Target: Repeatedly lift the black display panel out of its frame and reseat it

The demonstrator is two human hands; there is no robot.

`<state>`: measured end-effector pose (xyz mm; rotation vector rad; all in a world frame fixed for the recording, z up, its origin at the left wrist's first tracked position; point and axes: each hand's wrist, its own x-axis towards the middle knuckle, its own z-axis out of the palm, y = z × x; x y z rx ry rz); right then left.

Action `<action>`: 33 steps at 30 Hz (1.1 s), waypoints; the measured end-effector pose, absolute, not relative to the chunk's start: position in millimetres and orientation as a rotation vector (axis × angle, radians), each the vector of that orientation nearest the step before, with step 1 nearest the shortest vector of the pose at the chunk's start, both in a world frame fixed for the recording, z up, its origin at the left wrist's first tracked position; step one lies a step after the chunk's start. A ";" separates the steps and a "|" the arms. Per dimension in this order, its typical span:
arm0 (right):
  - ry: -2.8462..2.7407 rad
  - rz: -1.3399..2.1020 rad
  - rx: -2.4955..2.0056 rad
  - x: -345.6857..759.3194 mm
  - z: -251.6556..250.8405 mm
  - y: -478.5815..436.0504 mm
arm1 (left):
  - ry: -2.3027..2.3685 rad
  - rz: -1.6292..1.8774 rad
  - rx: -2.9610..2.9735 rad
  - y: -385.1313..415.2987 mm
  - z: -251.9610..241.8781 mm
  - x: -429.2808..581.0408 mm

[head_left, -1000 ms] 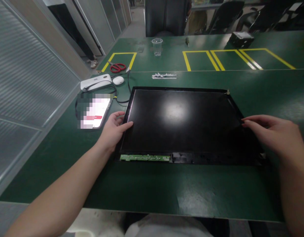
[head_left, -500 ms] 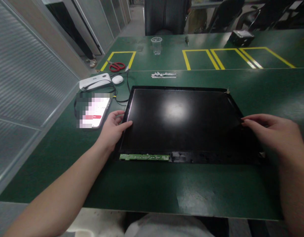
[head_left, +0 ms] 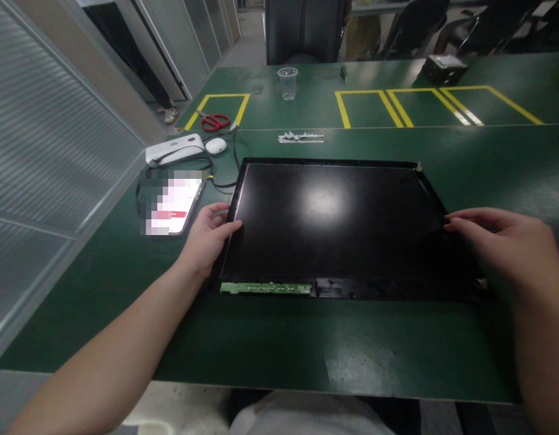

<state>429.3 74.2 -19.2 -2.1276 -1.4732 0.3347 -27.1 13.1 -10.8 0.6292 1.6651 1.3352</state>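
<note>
A black flat display panel (head_left: 342, 241) lies before me, its dark glass catching a bright round reflection. Along its near edge runs a narrow green circuit board (head_left: 265, 288), at the left half. My left hand (head_left: 211, 232) grips the panel's left edge, thumb on top and fingers at the side. At the right edge, my right hand (head_left: 501, 235) pinches the rim between thumb and fingertips. Small pale pieces show at the panel's far right and near right corners. The panel's underside is hidden.
Left of the panel lie a lit phone (head_left: 182, 205), a white power bank-like device (head_left: 174, 149), a white earbud-like case (head_left: 216, 146), cables and red scissors (head_left: 215, 122). Beyond are white strips (head_left: 301, 138), a clear plastic cup (head_left: 288, 84) and a black box (head_left: 443, 69). Yellow tape marks the green table (head_left: 279, 344).
Almost nothing differs. Both hands stay at the panel's side edges, with only a very slight shift of the left thumb toward the edge.
</note>
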 end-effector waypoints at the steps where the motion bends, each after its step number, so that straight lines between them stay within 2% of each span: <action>1: -1.457 0.347 -2.111 428.2 -18.4 73.8 | 1.662 1.337 0.639 13.2 -12.3 -28.1; 10: -1.324 0.416 -2.144 420.5 -15.9 73.3 | 1.659 1.337 0.677 13.6 -15.1 -29.5; 24: -1.547 0.319 -2.114 433.9 -25.1 75.2 | 1.684 1.331 0.674 13.0 -16.2 -29.7; 33: -1.500 0.311 -2.212 427.5 -19.3 74.8 | 1.672 1.346 0.647 12.8 -16.0 -29.5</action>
